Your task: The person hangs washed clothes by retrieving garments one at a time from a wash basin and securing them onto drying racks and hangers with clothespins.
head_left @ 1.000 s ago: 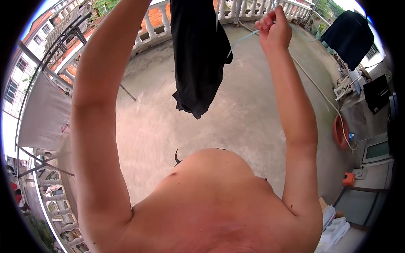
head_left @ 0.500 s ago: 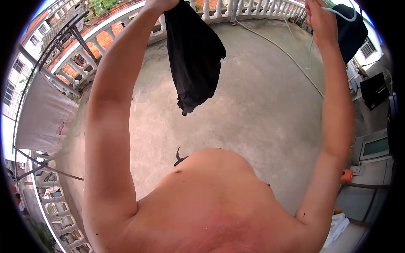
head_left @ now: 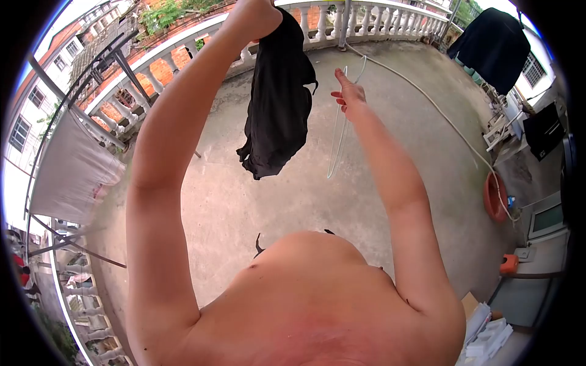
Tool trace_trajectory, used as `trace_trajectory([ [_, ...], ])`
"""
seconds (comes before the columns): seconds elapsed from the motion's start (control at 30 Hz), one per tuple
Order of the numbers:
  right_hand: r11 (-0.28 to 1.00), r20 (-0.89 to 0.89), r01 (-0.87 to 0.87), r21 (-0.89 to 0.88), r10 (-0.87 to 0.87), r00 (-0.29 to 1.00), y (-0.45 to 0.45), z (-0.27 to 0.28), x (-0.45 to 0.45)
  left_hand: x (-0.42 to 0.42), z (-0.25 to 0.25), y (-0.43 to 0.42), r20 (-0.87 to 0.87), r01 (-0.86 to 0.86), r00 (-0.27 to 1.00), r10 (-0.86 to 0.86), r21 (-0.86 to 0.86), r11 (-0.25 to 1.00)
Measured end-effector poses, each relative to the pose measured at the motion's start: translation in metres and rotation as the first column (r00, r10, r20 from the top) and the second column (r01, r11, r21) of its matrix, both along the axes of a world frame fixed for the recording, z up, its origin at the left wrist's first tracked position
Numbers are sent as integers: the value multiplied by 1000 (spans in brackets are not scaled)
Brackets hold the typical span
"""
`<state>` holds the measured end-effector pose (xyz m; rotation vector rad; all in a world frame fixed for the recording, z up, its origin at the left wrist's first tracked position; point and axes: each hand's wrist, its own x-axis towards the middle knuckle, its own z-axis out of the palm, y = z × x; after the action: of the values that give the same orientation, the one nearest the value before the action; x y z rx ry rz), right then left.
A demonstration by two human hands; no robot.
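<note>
A black garment [head_left: 278, 110] hangs down from my left hand [head_left: 259, 19], whose fingers are wrapped round its top at the upper edge of the view. To the right of the garment, a thin pale-green hanger [head_left: 332, 161] dangles by my right hand [head_left: 350, 94]. The thumb and some fingers of my right hand are spread, and the hanger's wire passes behind or through them. Garment and hanger are apart.
A white balustrade [head_left: 372, 23] curves across the back. A hose [head_left: 427, 94] runs along the concrete floor to a reddish basin [head_left: 494, 198]. Dark cloth [head_left: 495, 52] hangs at upper right. A grey sheet [head_left: 70, 168] hangs at left.
My right hand has come from the upper right to near the garment, with the hanger now hanging lower beside it. My left hand and the garment have shifted slightly.
</note>
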<state>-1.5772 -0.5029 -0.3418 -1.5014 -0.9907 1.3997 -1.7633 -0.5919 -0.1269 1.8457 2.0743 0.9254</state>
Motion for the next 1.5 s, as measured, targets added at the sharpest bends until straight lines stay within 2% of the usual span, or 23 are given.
trace_trajectory([
  [0.03, 999, -9, -15, -37, 14, 1000, 0, 0, -6, -6, -5, 3, -1, -1, 1000, 1, -1, 1000],
  [0.1, 992, -41, -87, -91, 83, 996, 2, -11, -13, -19, -23, 10, -72, 58, 996, -47, 164, 985],
  [0.2, 983, -96, -166, -83, 158, 983, 3, -30, -28, -31, -40, 5, -120, 11, 993, 13, 197, 980],
  [0.23, 977, -96, -212, -13, 210, 973, 4, -34, -29, -34, -44, 3, -122, 3, 992, 25, 218, 976],
  [0.27, 965, -93, -257, 57, 261, 961, 4, -39, -29, -34, -43, -3, 46, -40, 998, 34, 118, 992],
  [0.3, 964, -91, -261, 49, 265, 960, 6, -41, -25, -39, -49, -2, 49, -44, 998, 39, 111, 993],
  [0.37, 986, 134, -166, 17, 163, 978, -4, -23, -18, -52, -61, 6, 214, -58, 976, 33, 111, 992],
  [0.43, 984, 161, -173, -48, 179, 971, -8, -24, -18, -52, -62, 10, 158, -58, 987, 40, 108, 992],
  [0.5, 972, 218, -182, -150, 212, 953, -27, -27, -29, -41, -55, 6, 222, -23, 975, -9, 143, 989],
  [0.53, 933, 128, -284, -222, 317, 940, -29, -35, -33, -39, -53, 6, 223, -19, 975, -12, 139, 990],
  [0.57, 894, -55, -385, -231, 383, 922, -28, -49, -40, -38, -51, 7, 182, 0, 983, -27, 146, 989],
  [0.63, 864, -244, -455, -215, 404, 882, -33, -61, -46, -39, -51, 8, 140, 15, 990, -36, 147, 989],
  [0.67, 862, -245, -458, -217, 406, 880, -31, -69, -47, -40, -51, 9, 166, 25, 985, -50, 154, 988],
  [0.73, 901, -242, -390, -187, 343, 908, -26, -82, -50, -42, -52, 8, 190, 27, 980, -60, 168, 985],
  [0.83, 990, -403, -106, -90, 61, 913, -12, -64, -34, -59, -58, -3, 264, -77, 964, 26, 186, 980],
  [0.93, 992, -362, 62, 112, -17, 932, -5, -5, 2, -106, -82, -1, 128, -93, 986, 103, -79, 993],
  [0.97, 973, -331, 146, 177, -81, 940, -4, 13, 9, -111, -92, -5, 136, -98, 985, 109, -85, 992],
  [1.03, 932, -268, 139, 335, -48, 962, -1, 36, 19, -117, -112, -11, 207, -85, 968, 143, -263, 961],
  [1.1, 907, -199, 128, 401, -50, 979, -6, 57, 20, -120, -127, -3, 185, -31, 978, 95, -324, 945],
  [1.17, 902, -187, 108, 419, -31, 982, -7, 68, 22, -118, -132, 4, 39, -61, 995, 94, -514, 856],
  [1.23, 889, -213, 124, 441, -31, 977, -6, 75, 26, -112, -137, 7, -15, -60, 998, 62, -545, 836],
  [1.3, 871, -221, 179, 457, -84, 972, -8, 80, 29, -104, -140, 11, -162, -92, 987, 2, -547, 832],
  [1.5, 862, -26, 151, 484, -159, 987, -18, 88, 61, -68, -146, 29, -304, -152, 951, -53, -610, 778],
])
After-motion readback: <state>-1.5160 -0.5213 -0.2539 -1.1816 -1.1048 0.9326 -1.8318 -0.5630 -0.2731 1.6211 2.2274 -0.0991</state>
